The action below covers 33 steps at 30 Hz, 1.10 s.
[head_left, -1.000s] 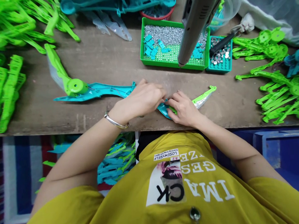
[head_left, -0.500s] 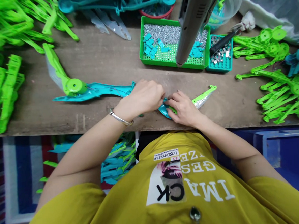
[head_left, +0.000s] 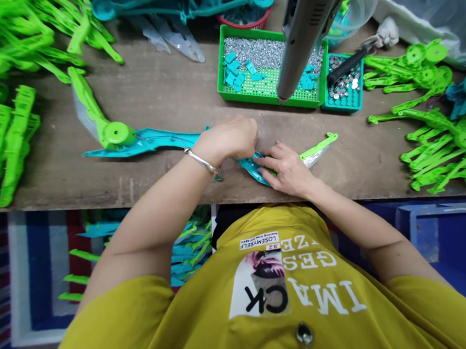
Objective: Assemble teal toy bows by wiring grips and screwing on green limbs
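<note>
A long bow-shaped toy part lies along the table's front: a blue plastic shell [head_left: 152,140] with lime-green limbs at both ends. At its left end sits a round green hub [head_left: 118,134]. My left hand [head_left: 234,136], with a silver bangle at the wrist, is closed over the shell's middle; its fingertips are hidden. My right hand [head_left: 286,170] grips the shell's right end, fingers bent on the blue surface [head_left: 255,169]. A green limb with a silvery blade [head_left: 318,151] sticks out past it. A tiny green piece [head_left: 218,178] lies below my left wrist.
A green basket [head_left: 252,97] holds screws and small blue pieces. Beside it, a teal tray [head_left: 343,103] contains round metal discs and a black-handled tool [head_left: 345,68]. A grey powered-driver-like body [head_left: 307,38] hangs above. Green parts pile up left [head_left: 13,140] and right [head_left: 448,140].
My left hand and forearm have shifted slightly right and up, showing more of the blue shell between the hands. My right hand stays nearly in place.
</note>
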### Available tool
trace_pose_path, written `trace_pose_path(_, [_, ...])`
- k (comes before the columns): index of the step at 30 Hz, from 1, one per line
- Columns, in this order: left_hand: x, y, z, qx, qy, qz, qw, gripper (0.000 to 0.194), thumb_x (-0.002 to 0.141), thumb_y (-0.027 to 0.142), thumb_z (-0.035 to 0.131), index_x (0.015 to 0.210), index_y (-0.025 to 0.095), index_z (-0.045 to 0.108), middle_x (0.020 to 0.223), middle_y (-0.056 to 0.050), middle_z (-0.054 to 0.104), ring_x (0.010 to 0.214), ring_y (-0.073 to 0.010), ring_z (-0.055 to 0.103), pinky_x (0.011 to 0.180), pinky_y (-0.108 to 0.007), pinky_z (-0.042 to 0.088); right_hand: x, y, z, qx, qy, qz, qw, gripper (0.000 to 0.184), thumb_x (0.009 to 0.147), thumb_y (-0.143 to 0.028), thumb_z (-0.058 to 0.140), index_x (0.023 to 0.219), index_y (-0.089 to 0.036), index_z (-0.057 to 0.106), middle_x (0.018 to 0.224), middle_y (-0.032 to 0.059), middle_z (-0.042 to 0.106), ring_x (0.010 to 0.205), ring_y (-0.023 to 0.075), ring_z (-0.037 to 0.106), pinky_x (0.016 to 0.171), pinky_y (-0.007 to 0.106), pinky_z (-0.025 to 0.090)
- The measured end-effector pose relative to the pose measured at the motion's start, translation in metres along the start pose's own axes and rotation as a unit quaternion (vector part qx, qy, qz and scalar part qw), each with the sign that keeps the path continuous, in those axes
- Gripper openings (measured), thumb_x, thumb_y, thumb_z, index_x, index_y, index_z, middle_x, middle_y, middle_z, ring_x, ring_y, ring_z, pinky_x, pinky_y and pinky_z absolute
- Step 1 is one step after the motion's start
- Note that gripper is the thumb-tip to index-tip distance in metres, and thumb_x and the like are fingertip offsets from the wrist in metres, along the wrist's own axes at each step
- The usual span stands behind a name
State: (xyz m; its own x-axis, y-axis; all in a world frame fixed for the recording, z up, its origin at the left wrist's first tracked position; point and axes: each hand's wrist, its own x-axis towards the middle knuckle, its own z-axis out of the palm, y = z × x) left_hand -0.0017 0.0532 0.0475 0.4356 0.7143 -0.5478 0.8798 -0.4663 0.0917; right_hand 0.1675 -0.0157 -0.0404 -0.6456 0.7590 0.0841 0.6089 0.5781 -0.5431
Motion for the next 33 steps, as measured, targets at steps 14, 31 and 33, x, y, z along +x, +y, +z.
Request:
trace_pose_path(14, [-0.001,-0.007,0.034,0.054,0.209,0.037,0.976,0.022,0.083,0.020,0.058,0.102,0.016,0.070,0.098,-0.017,0.075,0.085,-0.0315,0.068,0.064,-0.039,0.047,-0.005,0.003,-0.024,0.042,0.071,-0.009,0.997,0.031,0.102,-0.035,0.054,0.120,-0.017,0.071,0.130,0.0135,0.069,0.124,0.0242,0.062,0.120,0.051,0.038])
trace_pose_path(31, [-0.031,0.056,0.132,-0.108,0.406,0.177,0.890,0.037,0.100,0.024,0.057,0.136,0.020,0.064,0.140,-0.009,0.067,0.136,-0.0268,0.061,0.116,-0.052,0.049,-0.008,0.080,-0.063,-0.176,0.107,0.433,0.878,0.034,0.105,-0.040,0.043,0.109,-0.014,0.065,0.112,0.0238,0.068,0.095,0.0355,0.067,0.084,0.047,0.048])
trace_pose_path(33, [-0.030,0.057,0.137,-0.119,0.404,0.162,0.892,0.038,0.101,0.019,0.054,0.137,0.024,0.065,0.140,-0.007,0.067,0.137,-0.0251,0.060,0.118,-0.051,0.048,-0.005,0.079,-0.060,-0.177,0.105,0.442,0.873,0.032,0.105,-0.036,0.043,0.112,-0.014,0.064,0.113,0.0239,0.067,0.096,0.0349,0.067,0.084,0.046,0.047])
